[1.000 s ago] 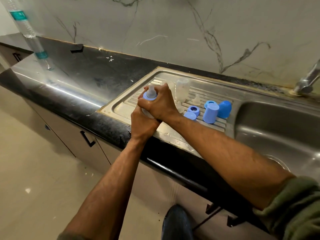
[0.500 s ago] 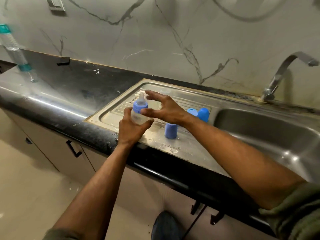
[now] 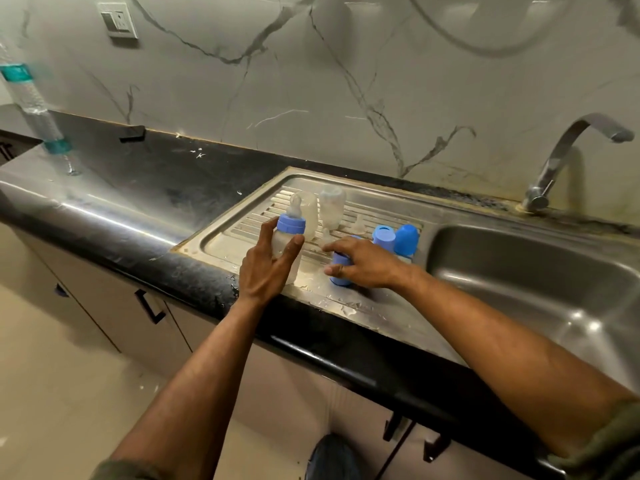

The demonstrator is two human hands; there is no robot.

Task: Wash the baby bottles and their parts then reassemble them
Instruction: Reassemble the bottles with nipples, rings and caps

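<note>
Left hand [image 3: 265, 268] gripped the assembled bottle [image 3: 286, 249] by its body, standing on the wet drainboard [image 3: 221, 237]; right hand [image 3: 363, 263] closed over a blue cap [image 3: 338, 271] beside it. Bottle looked empty, light, stiff plastic, likely slippery wet, so best held mid-body. Two clear bottles [image 3: 331, 207] behind were empty.
</note>
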